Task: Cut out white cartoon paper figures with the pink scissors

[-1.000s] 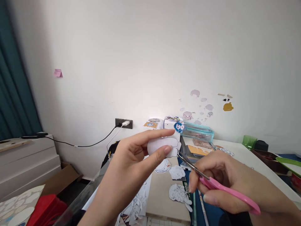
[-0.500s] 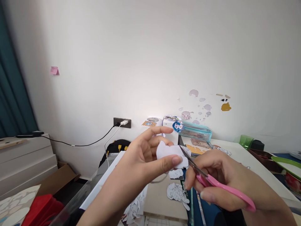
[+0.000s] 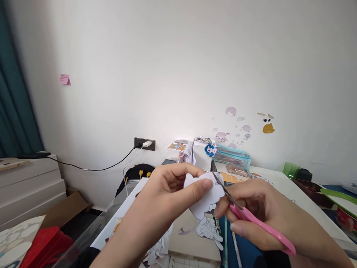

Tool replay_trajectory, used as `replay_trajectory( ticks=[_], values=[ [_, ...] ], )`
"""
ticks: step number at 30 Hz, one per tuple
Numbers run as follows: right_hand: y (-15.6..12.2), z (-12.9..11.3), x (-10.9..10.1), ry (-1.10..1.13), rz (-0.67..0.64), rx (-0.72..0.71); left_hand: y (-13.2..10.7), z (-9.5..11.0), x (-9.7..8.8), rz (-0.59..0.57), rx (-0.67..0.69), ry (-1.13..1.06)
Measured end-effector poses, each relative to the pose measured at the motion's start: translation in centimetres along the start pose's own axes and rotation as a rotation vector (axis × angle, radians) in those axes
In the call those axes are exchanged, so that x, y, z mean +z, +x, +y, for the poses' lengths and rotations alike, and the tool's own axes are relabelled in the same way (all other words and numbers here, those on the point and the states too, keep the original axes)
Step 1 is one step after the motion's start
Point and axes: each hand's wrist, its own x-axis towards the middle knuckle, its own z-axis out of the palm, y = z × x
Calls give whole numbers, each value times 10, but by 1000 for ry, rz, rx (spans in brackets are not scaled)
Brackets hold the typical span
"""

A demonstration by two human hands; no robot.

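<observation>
Between thumb and fingers, my left hand (image 3: 175,193) pinches a white paper cutout (image 3: 205,199) with rounded outlines. My right hand (image 3: 259,212) grips pink-handled scissors (image 3: 259,225), their blades lying against the paper's right part. Whether the blades are fully closed cannot be made out. Below the hands, another paper cutout with a drawn figure (image 3: 208,229) lies on a beige board (image 3: 186,242). Several white paper scraps (image 3: 158,247) are heaped to its left, partly behind my left forearm.
A clear teal-edged pencil case (image 3: 232,156) rests against the wall beside a white box (image 3: 202,154). A pencil (image 3: 236,247) lies right of the board. Farther right stand a green cup (image 3: 291,169) and a green-rimmed bowl (image 3: 338,199). Cables run from a wall socket (image 3: 144,144).
The paper has turned in my left hand, its lower part now hanging further down. My left fingers have curled in, and the right hand with the scissors has shifted slightly left.
</observation>
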Motion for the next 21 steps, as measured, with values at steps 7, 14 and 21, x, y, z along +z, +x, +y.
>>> replay_trajectory(
  ticks=[7,14,21],
  values=[
    [4,-3,3,84,-6,-17,-3,2,2,5,8,39],
    [6,-7,12,195,-49,10,-7,5,2,-13,9,82],
    [2,-8,16,-2,63,33,-11,9,4,54,-25,154]
  ],
)
